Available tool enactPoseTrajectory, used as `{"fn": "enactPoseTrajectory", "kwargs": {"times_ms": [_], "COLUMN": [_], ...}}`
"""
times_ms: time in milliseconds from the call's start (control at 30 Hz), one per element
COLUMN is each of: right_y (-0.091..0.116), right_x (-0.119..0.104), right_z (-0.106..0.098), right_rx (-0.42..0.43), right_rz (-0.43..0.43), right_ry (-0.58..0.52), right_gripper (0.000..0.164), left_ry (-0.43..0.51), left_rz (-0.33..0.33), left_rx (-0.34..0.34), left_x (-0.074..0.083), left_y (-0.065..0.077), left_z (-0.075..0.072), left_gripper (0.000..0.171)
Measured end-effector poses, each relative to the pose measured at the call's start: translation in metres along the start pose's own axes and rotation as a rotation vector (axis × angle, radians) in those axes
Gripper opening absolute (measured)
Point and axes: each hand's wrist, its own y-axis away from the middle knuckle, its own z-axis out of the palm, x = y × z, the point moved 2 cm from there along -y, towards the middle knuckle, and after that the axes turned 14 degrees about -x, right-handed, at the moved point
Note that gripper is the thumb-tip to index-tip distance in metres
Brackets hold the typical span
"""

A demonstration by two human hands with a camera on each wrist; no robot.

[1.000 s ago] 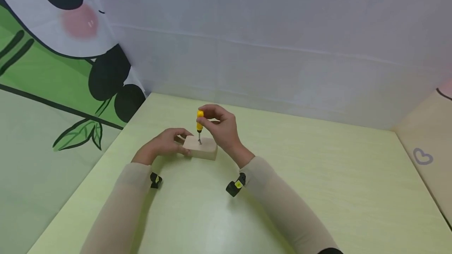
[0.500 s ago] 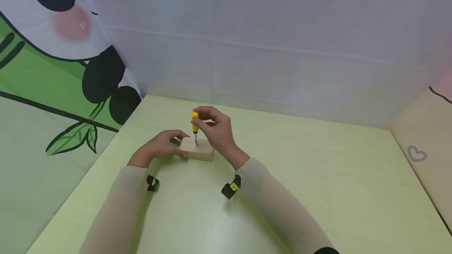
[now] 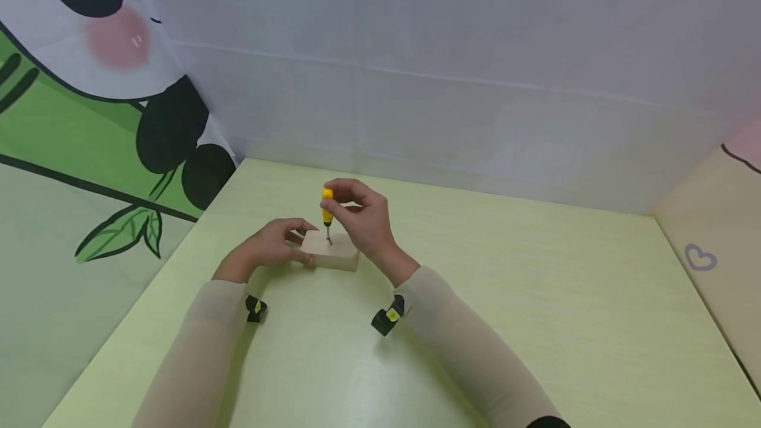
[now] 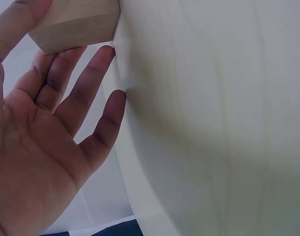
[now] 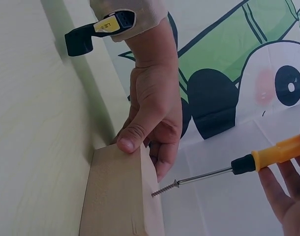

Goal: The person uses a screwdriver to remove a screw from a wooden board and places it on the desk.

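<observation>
A pale wooden block (image 3: 333,260) lies on the table, its near end gripped by my left hand (image 3: 270,243). The left thumb presses one side, and the fingers reach round the opposite side in the left wrist view (image 4: 46,123). With thumb and fingertips, my right hand (image 3: 367,220) pinches the yellow handle of a screwdriver (image 3: 327,207), held nearly upright above the block. A threaded screw (image 5: 165,190) stands in the block's top face, much of its thread exposed. The screwdriver's tip meets the screw's head, and screw and shaft are slightly out of line in the right wrist view.
The light yellow-green table (image 3: 535,296) extends to the right and in front of the block. White cloth (image 3: 446,84) hangs behind it, and a printed cartoon panel (image 3: 119,164) stands at the left. Each wrist carries a small black camera (image 3: 388,316).
The head view has shifted slightly, so the scene sits a little further left. Both hands keep their hold, with the screwdriver still at the screw.
</observation>
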Motion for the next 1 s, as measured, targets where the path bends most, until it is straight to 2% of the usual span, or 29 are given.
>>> {"fn": "enactPoseTrajectory", "kwargs": {"times_ms": [100, 300, 400, 867, 1000], "right_y": [0.000, -0.002, -0.004, -0.007, -0.007], "right_x": [-0.003, -0.011, -0.013, -0.015, -0.015], "right_z": [0.001, 0.006, 0.008, 0.009, 0.007], "right_rx": [-0.032, -0.132, -0.163, -0.269, -0.250], "right_rz": [-0.020, -0.089, -0.093, -0.067, -0.067], "right_ry": [0.035, 0.191, 0.242, 0.328, 0.352], "right_gripper": [0.023, 0.017, 0.019, 0.023, 0.024], "left_ry": [0.000, 0.005, -0.007, 0.008, 0.010], "left_rz": [0.007, 0.030, 0.041, 0.039, 0.038], "left_rx": [-0.002, 0.008, 0.012, 0.007, -0.004], "left_x": [0.000, -0.002, -0.004, -0.004, -0.002], "left_y": [0.000, 0.005, 0.007, 0.000, -0.002], "left_z": [0.000, 0.000, -0.001, -0.001, -0.001], "left_gripper": [0.052, 0.052, 0.052, 0.051, 0.052]}}
